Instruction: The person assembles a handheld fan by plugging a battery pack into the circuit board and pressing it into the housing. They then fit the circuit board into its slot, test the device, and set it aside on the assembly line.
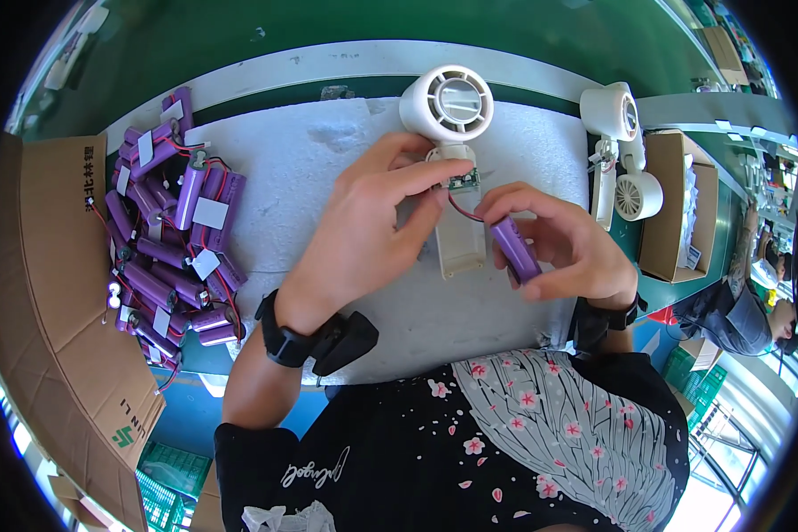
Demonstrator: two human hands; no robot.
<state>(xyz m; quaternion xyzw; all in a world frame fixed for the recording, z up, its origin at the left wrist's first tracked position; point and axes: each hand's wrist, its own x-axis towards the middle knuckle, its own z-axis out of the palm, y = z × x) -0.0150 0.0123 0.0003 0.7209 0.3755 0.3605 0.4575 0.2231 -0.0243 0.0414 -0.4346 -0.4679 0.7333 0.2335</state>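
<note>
A white handheld fan (459, 253) lies on the foam board with its round head (459, 102) away from me and its handle shell open toward me. My left hand (372, 208) is closed at the top of the handle, thumb and forefinger pinching a small green circuit board (464, 180). Between the fingers and thumb of my right hand (576, 244) is a purple cylindrical battery (515, 250), held just right of the handle. Red and dark wires (461, 210) run from the battery toward the board; where they end is hidden by my left fingertips.
Many purple wired batteries (191, 195) are heaped at the left beside a cardboard box (62, 257). The white foam board (284, 177) spans the work area. Two more white fans (607, 115) (638, 195) and an open carton (669, 213) stand right. A person (740, 310) sits farther right.
</note>
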